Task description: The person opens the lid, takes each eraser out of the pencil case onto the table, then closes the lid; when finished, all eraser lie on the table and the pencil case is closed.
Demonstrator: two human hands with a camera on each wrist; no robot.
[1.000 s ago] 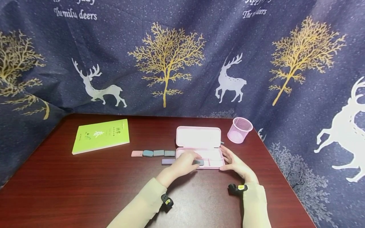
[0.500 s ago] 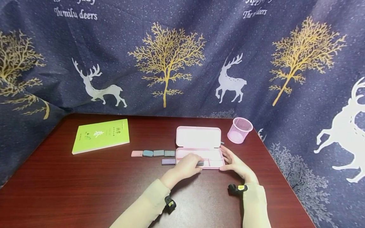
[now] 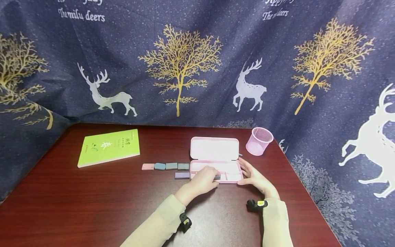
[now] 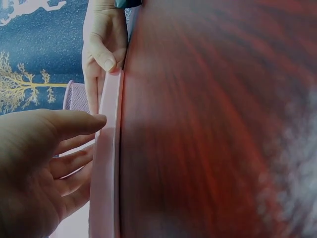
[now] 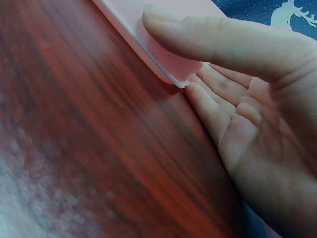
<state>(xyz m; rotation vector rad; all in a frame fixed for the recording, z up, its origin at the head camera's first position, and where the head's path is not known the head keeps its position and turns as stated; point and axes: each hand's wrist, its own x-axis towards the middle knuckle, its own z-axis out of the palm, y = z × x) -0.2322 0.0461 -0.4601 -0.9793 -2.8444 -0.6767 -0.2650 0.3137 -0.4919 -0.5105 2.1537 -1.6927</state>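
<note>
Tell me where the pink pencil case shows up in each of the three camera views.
Head view: the pink pencil case lies open at centre on the table, lid raised.
Left wrist view: its front edge runs as a vertical pink strip left of centre.
Right wrist view: its corner sits at top centre under the thumb.
Shared landmark: the right hand, touching the case's right end.

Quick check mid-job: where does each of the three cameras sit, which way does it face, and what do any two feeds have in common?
Head: above, facing forward and down at the table; both hands and sleeves show at the pink case.
Left wrist: low by the table, looking along the case edge; left hand near, right hand beyond.
Right wrist: low, facing the case corner; right hand's thumb and fingers show.
Shared: all three show the case and right hand.
</note>
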